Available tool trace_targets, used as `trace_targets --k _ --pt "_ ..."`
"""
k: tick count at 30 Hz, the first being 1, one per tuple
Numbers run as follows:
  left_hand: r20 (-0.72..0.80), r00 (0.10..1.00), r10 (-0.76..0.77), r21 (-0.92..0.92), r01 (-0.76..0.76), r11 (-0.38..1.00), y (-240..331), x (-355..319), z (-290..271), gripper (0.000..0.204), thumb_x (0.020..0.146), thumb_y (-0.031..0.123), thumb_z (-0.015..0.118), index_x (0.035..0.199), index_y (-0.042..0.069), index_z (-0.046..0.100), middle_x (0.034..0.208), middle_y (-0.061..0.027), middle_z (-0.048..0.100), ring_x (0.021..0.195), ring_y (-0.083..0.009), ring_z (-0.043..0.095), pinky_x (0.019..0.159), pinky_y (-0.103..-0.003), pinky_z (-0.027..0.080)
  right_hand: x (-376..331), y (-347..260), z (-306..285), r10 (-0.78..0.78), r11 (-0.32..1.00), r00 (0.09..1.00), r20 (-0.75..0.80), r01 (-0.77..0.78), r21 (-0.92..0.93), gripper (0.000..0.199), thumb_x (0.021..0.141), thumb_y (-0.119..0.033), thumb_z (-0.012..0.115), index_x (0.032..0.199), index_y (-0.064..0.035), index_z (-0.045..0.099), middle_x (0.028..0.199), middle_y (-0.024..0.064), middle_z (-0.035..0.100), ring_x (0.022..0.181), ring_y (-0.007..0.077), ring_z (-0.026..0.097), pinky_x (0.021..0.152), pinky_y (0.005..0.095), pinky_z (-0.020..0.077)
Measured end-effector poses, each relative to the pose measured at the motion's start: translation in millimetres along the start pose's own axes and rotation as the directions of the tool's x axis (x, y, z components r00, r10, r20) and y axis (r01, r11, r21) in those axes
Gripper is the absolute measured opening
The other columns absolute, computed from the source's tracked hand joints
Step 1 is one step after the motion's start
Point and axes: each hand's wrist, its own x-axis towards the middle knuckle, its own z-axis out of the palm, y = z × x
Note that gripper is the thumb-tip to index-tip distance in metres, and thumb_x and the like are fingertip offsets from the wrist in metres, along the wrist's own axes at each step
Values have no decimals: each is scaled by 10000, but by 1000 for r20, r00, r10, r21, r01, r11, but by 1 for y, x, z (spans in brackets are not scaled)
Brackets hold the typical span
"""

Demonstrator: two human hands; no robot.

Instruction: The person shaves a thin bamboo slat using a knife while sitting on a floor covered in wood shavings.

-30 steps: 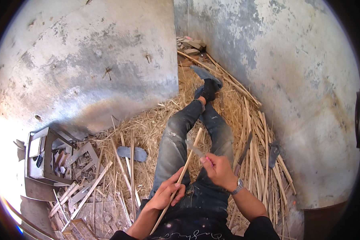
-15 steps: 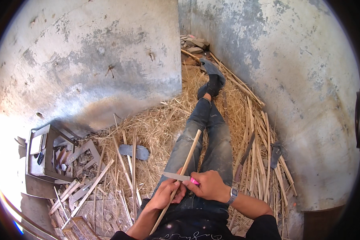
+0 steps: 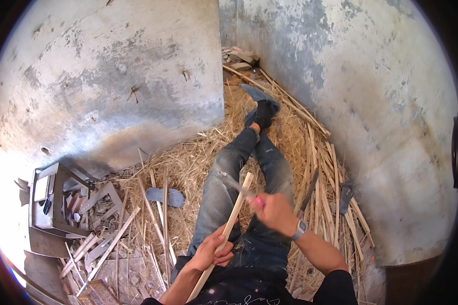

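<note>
My left hand [image 3: 213, 250] is closed around a pale wooden strip [image 3: 232, 218], which slants up and away from my waist over my lap. In my right hand [image 3: 277, 214] is a knife [image 3: 237, 186] with a pink handle, its grey blade pointing up and left, blurred by motion. The blade lies across the strip near its far end; whether it touches the wood I cannot tell. My legs [image 3: 225, 180] stretch out ahead, crossed at the ankles.
Straw-like shavings [image 3: 188, 162] cover the floor. Many long strips [image 3: 323, 203] lie along the right wall, with a dark sandal [image 3: 345, 195] on them. At left are a grey slipper [image 3: 165, 196], loose sticks [image 3: 109, 245] and a broken wooden cabinet [image 3: 61, 201]. Rubble [image 3: 240, 58] sits in the far corner.
My right hand has moved the knife away from me along the strip, from beside my left hand toward its far end. My left hand has shifted slightly down, still gripping the strip.
</note>
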Motion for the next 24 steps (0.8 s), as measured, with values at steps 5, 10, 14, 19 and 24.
trace_targets --k 5,10,14,19,24 --pt "-29 999 -15 9 16 1000 2 0 -5 606 1078 287 393 1652 201 215 626 24 279 488 -80 287 512 -250 330 -18 -27 -1 -152 988 974 166 155 0 564 1032 -542 488 775 -82 688 595 180 633 583 417 659 529 519 515" --pt "70 997 14 18 -15 1000 1 -11 11 665 1066 378 444 1651 170 204 621 26 288 485 -92 295 509 -265 318 48 60 -41 136 991 978 -155 -135 22 560 1065 -420 521 687 -22 632 543 170 559 485 333 562 497 451 412" --pt "44 996 83 13 -84 996 13 5 3 665 1067 394 458 1640 149 229 635 -7 346 517 -101 340 501 -274 345 22 30 -53 170 946 963 -211 -99 309 519 1059 -369 549 702 1 618 514 143 492 462 258 482 484 414 345" --pt "-62 990 127 36 -125 991 22 20 -1 569 1131 440 301 1616 146 277 649 -21 409 452 -84 317 462 -236 319 -13 -29 -42 111 923 992 -65 -78 376 485 1012 -393 618 706 -18 624 519 140 512 454 272 520 479 413 390" --pt "21 999 32 -128 -29 991 16 28 6 597 1109 528 315 1626 232 276 612 37 315 445 -65 280 461 -238 283 -31 -38 -10 -169 979 978 126 152 132 440 980 -421 651 766 -37 677 605 198 605 549 410 620 499 445 459"
